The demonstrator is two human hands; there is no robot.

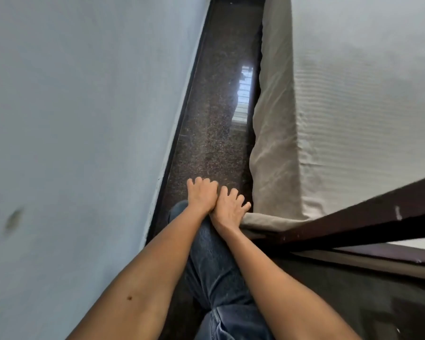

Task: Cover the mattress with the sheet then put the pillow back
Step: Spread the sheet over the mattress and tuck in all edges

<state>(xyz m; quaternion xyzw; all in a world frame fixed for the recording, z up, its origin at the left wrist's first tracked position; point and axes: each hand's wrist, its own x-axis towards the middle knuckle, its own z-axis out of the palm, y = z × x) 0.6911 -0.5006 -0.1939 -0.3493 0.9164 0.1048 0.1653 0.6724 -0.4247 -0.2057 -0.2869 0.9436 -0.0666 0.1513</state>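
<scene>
Ribbed sheet spread over the bed top, hanging down the side nearest the wall.
Soft, light, likely to wrinkle, so probably best gripped at the hem by the corner beside the dark bed rail. The hands are pressed together. The right hand touches that corner hem with spread fingers, and the left hand is curled, its hold unclear.

A bedroom in a home.
A pale ribbed sheet is drawn over a thick mattress inside a dark wooden bed frame. A narrow strip of polished, speckled stone floor runs between the bed and a plain painted wall, and a window's bright reflection shows in the floor.
</scene>
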